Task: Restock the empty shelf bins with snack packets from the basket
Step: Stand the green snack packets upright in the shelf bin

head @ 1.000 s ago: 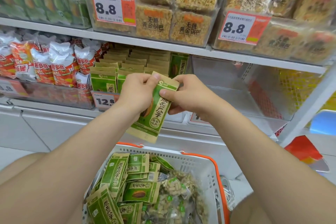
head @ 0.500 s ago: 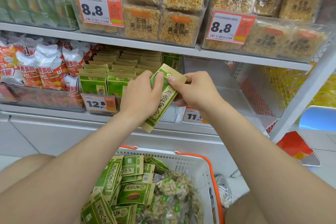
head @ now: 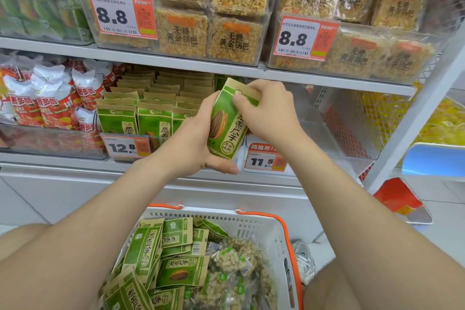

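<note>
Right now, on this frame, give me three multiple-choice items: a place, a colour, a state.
1. Where is the basket? A. Low in front of the shelves. B. On the top shelf. C. Behind the person.
2. What colour are the basket's handles? A. Blue. B. Orange. C. Black.
3. How is the held green packet gripped? A. Left hand only. B. Right hand only. C. Both hands.
Key: 1 A, it shows low in view, nearer than the shelves; 2 B, orange against its white wall; 3 C, the left hand cups its lower end and the right hand pinches its top.
</note>
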